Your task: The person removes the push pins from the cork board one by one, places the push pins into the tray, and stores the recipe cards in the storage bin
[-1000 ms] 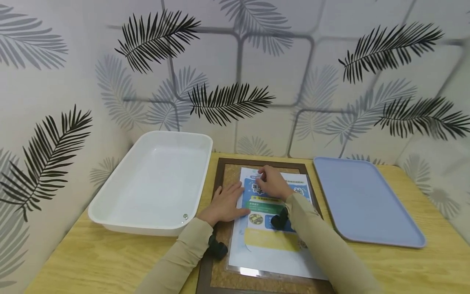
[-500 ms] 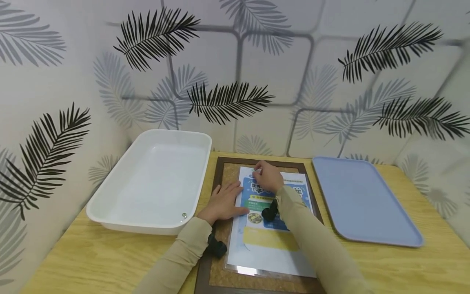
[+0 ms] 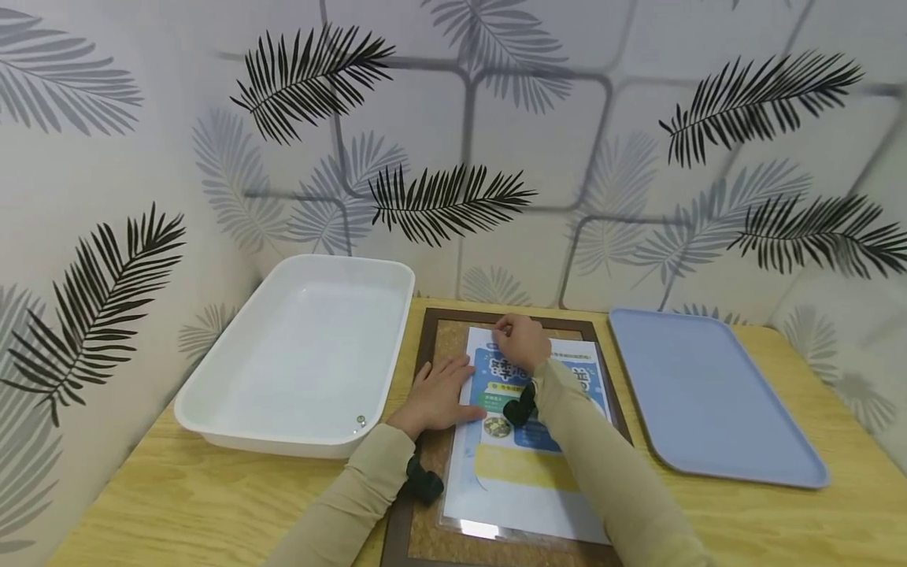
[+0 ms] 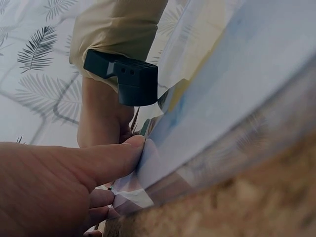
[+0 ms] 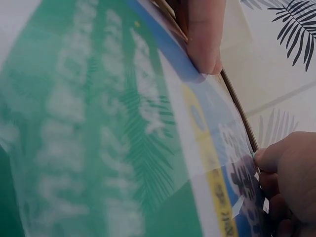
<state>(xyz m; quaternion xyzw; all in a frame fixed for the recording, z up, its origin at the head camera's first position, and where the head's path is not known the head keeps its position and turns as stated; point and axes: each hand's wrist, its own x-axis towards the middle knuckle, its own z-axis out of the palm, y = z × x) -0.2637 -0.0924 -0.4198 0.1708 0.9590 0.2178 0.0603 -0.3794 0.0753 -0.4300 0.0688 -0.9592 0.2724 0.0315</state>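
A printed poster with a clear plastic border (image 3: 520,508) lies on a cork board (image 3: 442,543) with a dark brown frame. My left hand (image 3: 441,395) rests flat on the poster's left edge, fingers spread and thumb out to the right. In the left wrist view, the left thumb (image 4: 116,160) presses along the plastic edge. My right hand (image 3: 523,342) is at the poster's upper left with curled fingers. In the right wrist view, the right hand (image 5: 291,182) pinches a small teal thing (image 5: 254,154) at the poster's edge, mostly hidden by the fingertips.
To the left stands a deep white tray (image 3: 294,346), with a few small shiny pieces (image 3: 360,420) in its near right corner. A flat blue tray (image 3: 716,394) lies to the right of the board. Behind the wooden table (image 3: 177,504) rises a leaf-patterned wall.
My right hand and forearm have shifted left and slightly up toward the poster's upper left corner, with the fingers drawn together. My left hand has stayed on the left edge.
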